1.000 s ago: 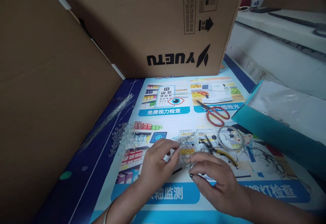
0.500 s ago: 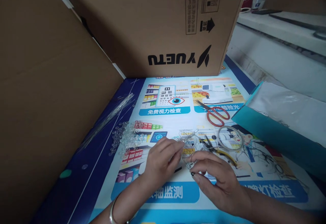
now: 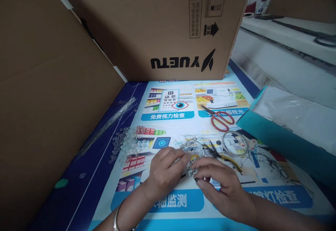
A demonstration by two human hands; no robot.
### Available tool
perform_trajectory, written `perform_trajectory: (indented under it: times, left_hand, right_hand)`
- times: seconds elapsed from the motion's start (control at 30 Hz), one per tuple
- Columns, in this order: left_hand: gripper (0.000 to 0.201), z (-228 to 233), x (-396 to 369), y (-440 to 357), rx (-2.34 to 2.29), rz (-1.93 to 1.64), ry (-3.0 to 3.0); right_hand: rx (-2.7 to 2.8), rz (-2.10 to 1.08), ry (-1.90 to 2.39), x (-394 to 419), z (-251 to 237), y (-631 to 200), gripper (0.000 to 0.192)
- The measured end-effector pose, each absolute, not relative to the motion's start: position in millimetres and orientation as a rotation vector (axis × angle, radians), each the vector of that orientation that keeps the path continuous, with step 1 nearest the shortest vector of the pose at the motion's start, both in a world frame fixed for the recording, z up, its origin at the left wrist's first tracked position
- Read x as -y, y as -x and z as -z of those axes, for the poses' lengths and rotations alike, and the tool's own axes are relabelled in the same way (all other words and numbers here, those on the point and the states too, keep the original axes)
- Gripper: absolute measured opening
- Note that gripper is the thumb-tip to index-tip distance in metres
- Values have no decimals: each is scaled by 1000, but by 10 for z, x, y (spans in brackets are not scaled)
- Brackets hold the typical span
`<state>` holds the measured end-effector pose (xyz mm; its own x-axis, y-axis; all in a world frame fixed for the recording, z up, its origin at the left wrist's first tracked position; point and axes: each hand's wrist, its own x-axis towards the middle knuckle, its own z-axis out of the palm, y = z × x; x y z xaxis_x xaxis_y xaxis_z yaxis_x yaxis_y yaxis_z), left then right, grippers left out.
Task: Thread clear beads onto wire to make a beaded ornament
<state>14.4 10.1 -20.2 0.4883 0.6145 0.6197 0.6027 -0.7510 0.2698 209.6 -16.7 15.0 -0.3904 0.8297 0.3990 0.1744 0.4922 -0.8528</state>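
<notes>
My left hand [image 3: 164, 169] and my right hand [image 3: 220, 185] meet low in the middle of the view, fingertips pinched together on a small bundle of thin wire strung with clear beads [image 3: 193, 166]. More loops of the same wire [image 3: 187, 141] spread out just beyond the fingers. A pile of clear beads [image 3: 130, 143] lies to the left of my left hand. Yellow-handled pliers [image 3: 222, 154] rest right behind my right hand. A silver bangle sits on my left wrist.
Everything lies on a printed poster [image 3: 173, 113] with pictures. Red scissors [image 3: 220, 119] and a coil of wire [image 3: 235, 143] lie to the right. A teal box [image 3: 275, 136] stands at the right; large cardboard boxes [image 3: 162, 28] wall the left and back. Thin clear rods [image 3: 110, 122] lie at the left.
Both hands drew slightly toward me and closed tighter together on the beaded wire. The camera tilted a little; nothing else on the poster moved.
</notes>
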Motion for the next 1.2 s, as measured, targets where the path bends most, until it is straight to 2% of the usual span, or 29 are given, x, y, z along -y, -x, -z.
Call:
perform_trajectory:
  times: [0.6, 0.9, 1.2]
  left_hand:
    - [27, 195, -119, -151, -1011, -1214, -2699]
    - [34, 270, -109, -149, -1125, -1271, -2635]
    - [30, 232, -102, -146, -1282, -1262, -2586]
  right_hand:
    - [1852, -932, 801, 167, -135, -2090, 21]
    - [1856, -922, 811, 175, -132, -2090, 19]
    - [1860, -899, 815, 183, -131, -2099, 17]
